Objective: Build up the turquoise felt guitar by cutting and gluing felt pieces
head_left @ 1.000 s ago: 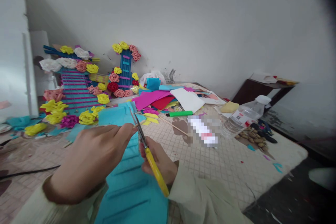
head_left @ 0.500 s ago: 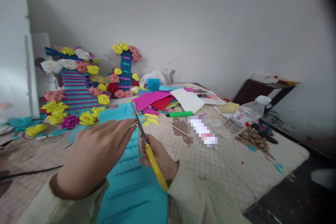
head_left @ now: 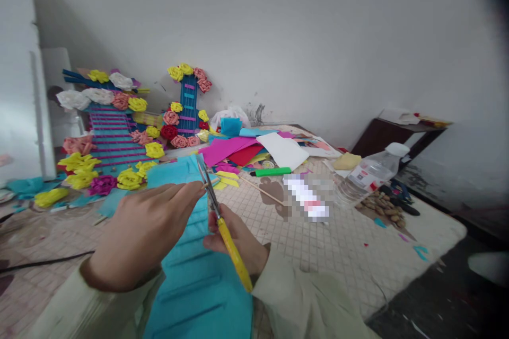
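My left hand pinches a thin wooden stick, whose short end pokes out past the fingertips. My right hand grips a pair of scissors with yellow handles, its blades pointing up and away from me. The stick crosses at the blades, which look slightly apart. Below both hands lies a long turquoise paper piece with dark ridges across it. Most of the stick is hidden behind my left fingers.
Paper flowers trim a striped panel at left and a smaller blue panel by the wall. Coloured sheets, a green marker, another stick, a plastic bottle and peanuts lie or stand on the table.
The view has shifted slightly. My right fingers have drawn in a little around the scissors; both hands otherwise keep the same pose, with the stick at the blades.
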Action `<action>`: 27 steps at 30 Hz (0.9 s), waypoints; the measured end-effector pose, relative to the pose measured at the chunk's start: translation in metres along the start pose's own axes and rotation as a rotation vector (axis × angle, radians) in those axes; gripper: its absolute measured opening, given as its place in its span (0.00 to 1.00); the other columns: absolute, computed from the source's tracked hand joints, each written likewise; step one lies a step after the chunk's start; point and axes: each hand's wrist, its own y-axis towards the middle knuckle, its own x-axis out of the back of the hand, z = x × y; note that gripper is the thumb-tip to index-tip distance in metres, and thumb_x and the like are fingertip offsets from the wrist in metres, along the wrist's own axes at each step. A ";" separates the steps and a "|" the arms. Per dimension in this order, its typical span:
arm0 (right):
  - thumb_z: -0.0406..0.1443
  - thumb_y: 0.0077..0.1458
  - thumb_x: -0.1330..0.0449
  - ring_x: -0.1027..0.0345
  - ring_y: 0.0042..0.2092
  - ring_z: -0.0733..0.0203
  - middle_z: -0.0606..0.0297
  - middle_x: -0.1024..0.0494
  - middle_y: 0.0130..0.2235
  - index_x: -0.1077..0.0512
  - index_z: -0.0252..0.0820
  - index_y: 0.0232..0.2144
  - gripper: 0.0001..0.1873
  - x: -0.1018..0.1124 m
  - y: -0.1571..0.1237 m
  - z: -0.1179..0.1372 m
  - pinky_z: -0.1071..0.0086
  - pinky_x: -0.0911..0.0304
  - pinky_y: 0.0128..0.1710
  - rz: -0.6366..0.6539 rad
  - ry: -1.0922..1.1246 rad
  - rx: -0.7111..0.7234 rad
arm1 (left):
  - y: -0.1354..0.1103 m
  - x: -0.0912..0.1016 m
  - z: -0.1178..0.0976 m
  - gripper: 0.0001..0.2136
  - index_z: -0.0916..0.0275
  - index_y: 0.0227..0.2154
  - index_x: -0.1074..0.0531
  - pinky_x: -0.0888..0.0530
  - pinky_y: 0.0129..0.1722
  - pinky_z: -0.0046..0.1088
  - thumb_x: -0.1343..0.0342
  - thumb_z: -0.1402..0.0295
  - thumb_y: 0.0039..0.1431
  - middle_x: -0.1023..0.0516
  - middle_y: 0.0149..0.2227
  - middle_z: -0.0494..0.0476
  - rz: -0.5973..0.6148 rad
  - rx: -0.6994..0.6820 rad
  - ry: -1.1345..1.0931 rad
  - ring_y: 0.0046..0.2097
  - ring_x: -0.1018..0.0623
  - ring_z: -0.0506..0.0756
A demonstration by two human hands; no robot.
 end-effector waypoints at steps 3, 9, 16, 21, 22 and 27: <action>0.37 0.40 0.39 0.49 0.28 0.67 0.71 0.42 0.27 0.42 0.43 0.27 0.14 0.000 0.000 -0.001 0.72 0.50 0.26 -0.009 -0.005 -0.007 | 0.000 -0.001 0.000 0.17 0.62 0.29 0.33 0.30 0.18 0.29 0.68 0.74 0.60 0.23 0.24 0.56 -0.013 -0.020 0.001 0.23 0.23 0.56; 0.32 0.37 0.42 0.51 0.26 0.68 0.72 0.42 0.25 0.43 0.43 0.26 0.12 0.001 -0.001 -0.004 0.74 0.53 0.22 -0.002 -0.031 0.038 | -0.002 -0.001 0.001 0.12 0.62 0.31 0.34 0.35 0.17 0.28 0.63 0.76 0.59 0.29 0.18 0.52 -0.066 -0.061 0.019 0.19 0.27 0.54; 0.32 0.35 0.43 0.51 0.24 0.70 0.73 0.42 0.24 0.44 0.42 0.26 0.13 0.000 -0.005 -0.001 0.76 0.56 0.19 -0.003 -0.009 0.001 | -0.003 -0.004 0.004 0.11 0.61 0.29 0.34 0.40 0.16 0.28 0.61 0.76 0.59 0.34 0.15 0.48 -0.094 -0.059 0.018 0.17 0.30 0.53; 0.31 0.35 0.44 0.51 0.23 0.70 0.73 0.43 0.22 0.44 0.42 0.25 0.12 -0.004 -0.001 -0.006 0.77 0.55 0.18 -0.058 -0.026 0.028 | -0.002 -0.007 0.008 0.12 0.62 0.29 0.33 0.39 0.18 0.27 0.61 0.75 0.60 0.31 0.17 0.50 -0.103 -0.079 -0.010 0.19 0.29 0.53; 0.31 0.36 0.44 0.51 0.23 0.70 0.73 0.42 0.22 0.43 0.42 0.26 0.12 -0.004 0.000 -0.008 0.77 0.54 0.18 -0.077 -0.028 0.045 | -0.002 -0.007 0.008 0.11 0.62 0.30 0.33 0.38 0.18 0.27 0.61 0.74 0.60 0.30 0.18 0.51 -0.101 -0.079 -0.016 0.20 0.28 0.53; 0.32 0.39 0.42 0.49 0.25 0.69 0.72 0.41 0.24 0.42 0.42 0.28 0.12 -0.002 0.004 -0.011 0.75 0.50 0.22 -0.144 -0.062 0.127 | -0.002 -0.005 0.006 0.10 0.62 0.31 0.33 0.37 0.20 0.26 0.59 0.72 0.62 0.28 0.19 0.50 -0.145 -0.051 -0.049 0.20 0.28 0.51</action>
